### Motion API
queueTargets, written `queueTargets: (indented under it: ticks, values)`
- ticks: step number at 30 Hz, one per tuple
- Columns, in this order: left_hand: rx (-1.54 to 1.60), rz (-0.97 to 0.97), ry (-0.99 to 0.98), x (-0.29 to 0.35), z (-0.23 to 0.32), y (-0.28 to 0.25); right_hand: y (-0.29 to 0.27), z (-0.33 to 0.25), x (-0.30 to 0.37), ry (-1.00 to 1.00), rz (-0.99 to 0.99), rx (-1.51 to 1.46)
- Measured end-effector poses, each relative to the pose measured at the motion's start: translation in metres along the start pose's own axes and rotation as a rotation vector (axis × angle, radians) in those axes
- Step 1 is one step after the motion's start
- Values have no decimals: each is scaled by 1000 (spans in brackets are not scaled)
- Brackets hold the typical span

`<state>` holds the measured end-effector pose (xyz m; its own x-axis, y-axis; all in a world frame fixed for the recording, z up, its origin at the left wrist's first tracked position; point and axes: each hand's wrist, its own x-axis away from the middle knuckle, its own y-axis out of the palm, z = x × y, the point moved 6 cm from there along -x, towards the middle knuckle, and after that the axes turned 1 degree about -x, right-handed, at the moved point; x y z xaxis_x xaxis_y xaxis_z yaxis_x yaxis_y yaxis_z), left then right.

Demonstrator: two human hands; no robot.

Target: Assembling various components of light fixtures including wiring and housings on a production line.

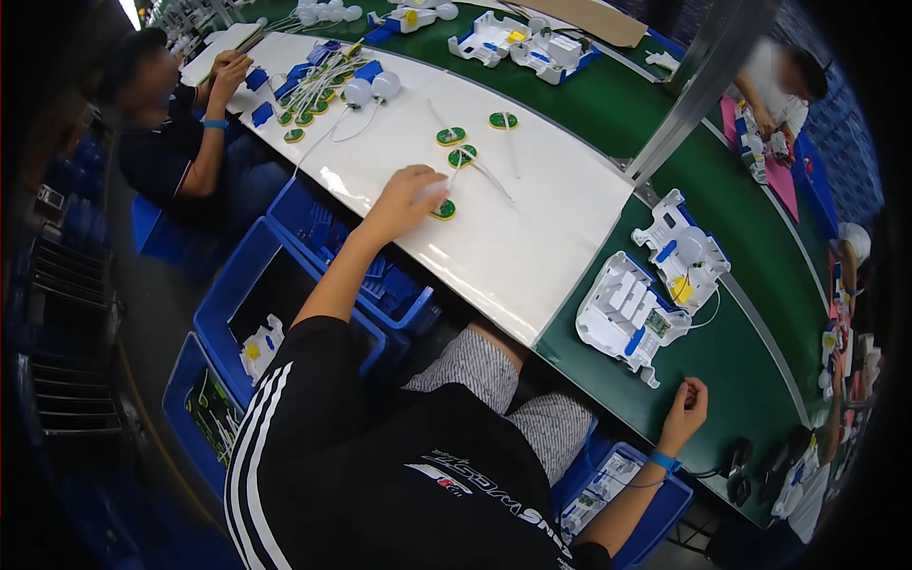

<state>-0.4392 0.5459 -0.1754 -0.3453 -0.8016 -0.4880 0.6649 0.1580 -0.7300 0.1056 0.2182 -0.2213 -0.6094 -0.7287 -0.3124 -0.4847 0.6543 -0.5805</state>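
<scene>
Over the white tabletop, my left hand (404,201) is closed with its fingertips at a small round green circuit board (443,209) with a yellow rim. A pale blur at the fingers partly hides the grip. Just beyond lie more such boards with white wires: one close by (462,156), one behind it (450,137), and one farther right (503,121). My right hand (686,408) is curled at the green belt's near edge, with nothing visible in it. Nearest to it is an opened white plastic housing: one shell (627,309) and a second shell (682,252), joined by a wire.
Bundled boards and blue parts (318,85) lie at the far left beside white globes (370,88). A co-worker (171,142) sits there. Blue bins (285,275) stand below the table's left side. A metal post (693,95) rises beside the belt; more housings (522,46) sit beyond.
</scene>
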Motion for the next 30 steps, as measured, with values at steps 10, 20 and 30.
queueTargets:
  ticks: [10, 20, 30]
  values:
    - [34, 143, -680, 197, -115, 43, 5, -2, -6, -36, -10, -5]
    - [-575, -775, -695, 215, -170, 144, 6, 3, -3, -9, -28, -18]
    - [-347, -442, -604, 166, -72, 26, 0, -8, 1, -16, 11, -24]
